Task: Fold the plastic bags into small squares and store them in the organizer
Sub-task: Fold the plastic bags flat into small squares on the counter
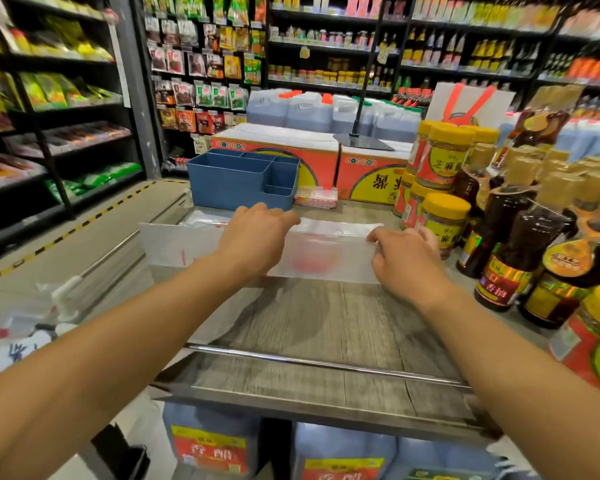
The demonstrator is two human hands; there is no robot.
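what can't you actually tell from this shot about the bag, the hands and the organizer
Head view, the only one:
- Plastic bag: fold count unclear; translucent layers blend together, and its red print is blurred.
- Left hand: fingertips hidden behind the knuckles, so its grip cannot be told.
- Right hand: fingers curl at the bag's edge; the contact itself is hidden.
- Blue organizer: compartment floors hidden by its walls.

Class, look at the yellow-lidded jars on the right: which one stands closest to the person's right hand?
The lowest front jar, directly beside the right hand. The other yellow-lidded jars sit above or behind it, farther off.

A grocery shop; stocked shelves (336, 46) of bottled sauces.
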